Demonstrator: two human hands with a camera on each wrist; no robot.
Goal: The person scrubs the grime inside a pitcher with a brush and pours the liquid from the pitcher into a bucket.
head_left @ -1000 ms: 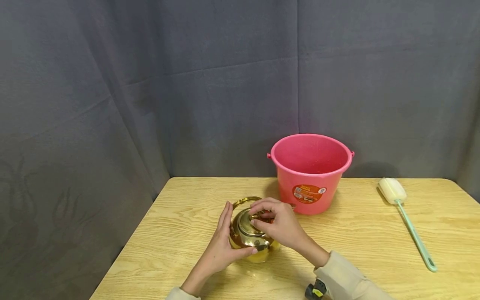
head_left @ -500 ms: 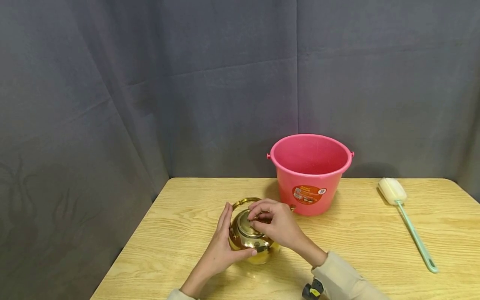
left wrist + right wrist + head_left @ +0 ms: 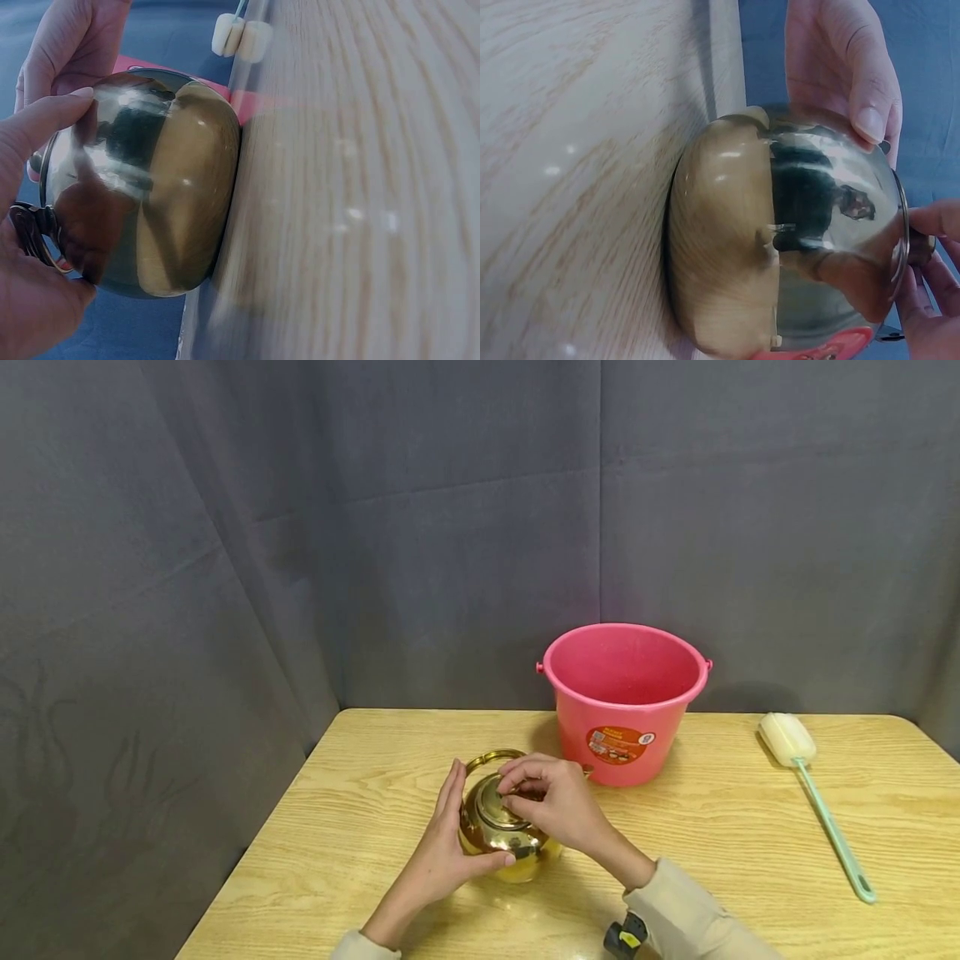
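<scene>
A shiny brass kettle (image 3: 517, 862) stands upright on the wooden table. Its ring-shaped handle (image 3: 486, 760) leans toward the far side. My left hand (image 3: 442, 856) holds the kettle's near left side, thumb across the front and fingers along the left. With thumb and fingertips my right hand (image 3: 558, 802) pinches the knob (image 3: 922, 247) of the lid (image 3: 489, 806). The lid sits on the kettle's mouth. In the head view the right hand covers the knob and most of the spout.
A pink bucket (image 3: 600, 718) with an orange label stands just beyond the kettle, to the right. At the far right lies a sponge brush (image 3: 825, 818) with a white head and green handle. A grey curtain (image 3: 465, 527) hangs behind the table (image 3: 337, 802).
Both hands keep their places on the kettle; the right fingers have shifted only slightly at the knob. The head view has tilted a little.
</scene>
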